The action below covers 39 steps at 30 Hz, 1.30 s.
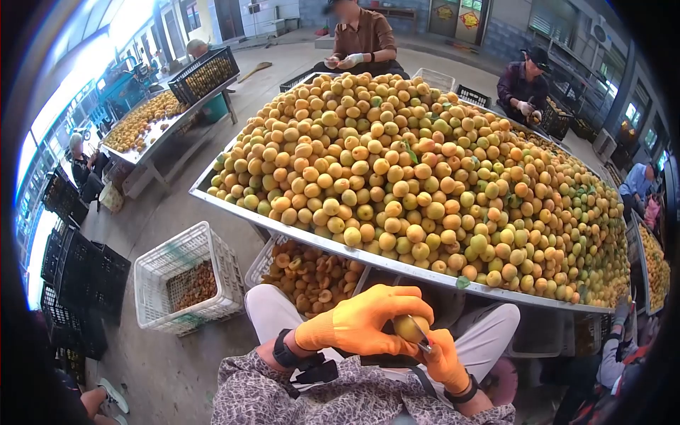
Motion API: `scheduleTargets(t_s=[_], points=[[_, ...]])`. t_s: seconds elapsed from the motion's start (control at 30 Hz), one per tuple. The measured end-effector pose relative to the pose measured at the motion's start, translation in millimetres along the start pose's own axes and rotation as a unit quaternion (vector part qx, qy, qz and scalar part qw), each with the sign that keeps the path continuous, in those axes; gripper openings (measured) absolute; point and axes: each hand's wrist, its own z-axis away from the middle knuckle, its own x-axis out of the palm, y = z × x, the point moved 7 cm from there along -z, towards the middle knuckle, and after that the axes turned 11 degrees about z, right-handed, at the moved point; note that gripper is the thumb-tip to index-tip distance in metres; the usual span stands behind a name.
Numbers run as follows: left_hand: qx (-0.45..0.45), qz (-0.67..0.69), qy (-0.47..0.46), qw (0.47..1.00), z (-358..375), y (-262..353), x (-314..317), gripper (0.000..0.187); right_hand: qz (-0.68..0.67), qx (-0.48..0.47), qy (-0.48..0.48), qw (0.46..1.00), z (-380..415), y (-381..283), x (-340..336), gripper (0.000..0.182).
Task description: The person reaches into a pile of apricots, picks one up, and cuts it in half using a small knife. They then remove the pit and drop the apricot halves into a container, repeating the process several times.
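Note:
In the head view my left hand point(368, 320), in an orange glove, is closed round a whole-looking yellow apricot point(411, 328) above my lap. My right hand point(445, 360), gloved the same way, grips a small knife point(424, 342). The blade lies against the apricot's right side, and most of the handle is hidden by the fingers. Beyond my hands, a big heap of apricots point(397, 177) fills a metal-edged table point(312, 238). Below its near edge, halved apricots point(304, 273) lie in a crate by my knee.
To the left, a white plastic crate point(152, 273) holds small brown pieces, perhaps pits point(193, 286). Stacked black crates point(78, 283) stand at far left. Co-workers sit round the heap, one person point(363, 42) behind it and another point(524, 88) at back right. A second table point(145, 152) bears more apricots.

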Motion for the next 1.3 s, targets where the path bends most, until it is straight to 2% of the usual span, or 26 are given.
scheduleTargets(t_s=[0.07, 0.1, 0.13, 0.2, 0.27, 0.3, 0.33, 0.37, 0.4, 0.47, 0.53, 0.57, 0.6, 0.63, 0.67, 0.73, 0.77, 0.83, 0.87, 0.93, 0.97, 1.03, 1.1, 1.23, 1.3], points=[[0.011, 0.156, 0.037, 0.987, -1.8, -6.6, 5.9, 0.053, -0.014, -0.032, 0.029, 0.999, -1.7, -0.5, 3.8, 0.063], [0.012, 0.366, 0.087, 0.927, -1.6, -9.1, 17.3, 0.06, -0.029, -0.062, 0.057, 0.996, -2.6, -3.3, 3.3, 0.062], [0.025, 0.413, 0.089, 0.906, -1.9, -12.1, 25.0, 0.065, -0.028, -0.064, 0.058, 0.996, -4.5, -2.5, 6.7, 0.062], [-0.005, 0.498, 0.088, 0.863, 0.8, -12.9, 41.4, 0.066, -0.035, -0.106, 0.124, 0.986, -3.1, -6.7, 1.3, 0.062], [-0.01, 0.491, 0.112, 0.864, 7.6, -16.9, 34.9, 0.062, 0.01, -0.096, 0.098, 0.99, -1.6, -5.8, -9.7, 0.063], [0.017, 0.334, 0.109, 0.936, 8.2, -11.3, 24.9, 0.058, 0.021, -0.097, 0.063, 0.993, -0.5, -3.1, -9.0, 0.063], [0.043, 0.166, 0.102, 0.98, 9.0, -3.5, 16.4, 0.054, 0.032, -0.099, 0.027, 0.994, -1.1, -2.5, -8.6, 0.062], [0.018, 0.078, 0.101, 0.992, 10.5, 2.9, 11.1, 0.048, 0.04, -0.074, -0.004, 0.996, -1.1, -7.7, -12.3, 0.062], [0.017, 0.077, 0.103, 0.991, 10.4, 7.5, 5.3, 0.048, 0.038, -0.075, -0.005, 0.996, 0.2, -5.4, -15.1, 0.062], [0.014, -0.132, 0.058, 0.989, 7.2, 15.8, 4.4, 0.046, 0.083, -0.054, -0.027, 0.995, 1.3, 5.5, -15.5, 0.06], [0.011, -0.144, 0.052, 0.988, 6.3, 14.4, 8.1, 0.046, 0.082, -0.062, -0.014, 0.995, 1.9, 7.1, -14.2, 0.057], [0.0, 0.038, 0.055, 0.998, 5.5, 6.1, 12.1, 0.048, 0.073, -0.096, 0.013, 0.993, 1.0, 1.0, -12.8, 0.056], [-0.011, 0.219, 0.058, 0.974, 5.2, -3.0, 18.8, 0.05, 0.065, -0.13, 0.04, 0.989, 0.7, -4.5, -13.4, 0.055], [-0.021, 0.385, 0.068, 0.92, 8.2, -12.6, 30.7, 0.052, 0.066, -0.133, 0.042, 0.988, -1.1, -3.6, -12.9, 0.055], [-0.016, 0.424, 0.079, 0.902, 9.7, -16.0, 38.0, 0.053, 0.063, -0.157, 0.055, 0.984, -1.6, -4.9, -14.1, 0.055], [0.007, 0.378, 0.084, 0.922, 13.2, -13.8, 41.3, 0.044, 0.061, -0.177, 0.064, 0.98, -0.3, -7.7, -18.1, 0.054], [0.008, 0.381, 0.089, 0.92, 13.8, -13.3, 39.2, 0.044, 0.078, -0.168, 0.039, 0.982, -0.4, -9.2, -19.9, 0.054], [0.048, 0.111, 0.088, 0.989, 13.3, 0.6, 28.7, 0.043, 0.091, -0.157, 0.011, 0.983, -1.1, -15.3, -21.8, 0.054], [0.049, 0.111, 0.09, 0.989, 12.5, 3.3, 26.2, 0.043, 0.105, -0.152, 0.0, 0.983, -3.6, -19.6, -23.0, 0.054], [0.059, -0.044, 0.077, 0.994, 10.9, 11.2, 26.6, 0.048, 0.118, -0.146, -0.012, 0.982, -4.3, -19.5, -25.7, 0.053], [0.068, -0.072, 0.084, 0.992, 11.1, 13.3, 25.0, 0.045, 0.114, -0.136, -0.028, 0.984, -3.6, -15.4, -25.3, 0.053], [0.061, -0.1, 0.075, 0.99, 10.7, 15.9, 20.7, 0.045, 0.107, -0.125, -0.043, 0.985, -1.7, -11.9, -23.8, 0.053], [0.05, -0.136, 0.061, 0.988, 8.9, 16.3, 16.4, 0.043, 0.099, -0.063, -0.071, 0.991, -1.7, -4.2, -21.0, 0.054], [-0.02, -0.107, 0.018, 0.994, 3.7, 9.0, 8.7, 0.038, 0.095, -0.043, -0.079, 0.991, 0.4, -4.8, -23.2, 0.055], [-0.028, -0.105, 0.011, 0.994, 1.8, 6.5, 3.4, 0.037, 0.113, 0.002, -0.109, 0.988, -1.2, -5.4, -24.9, 0.054]])
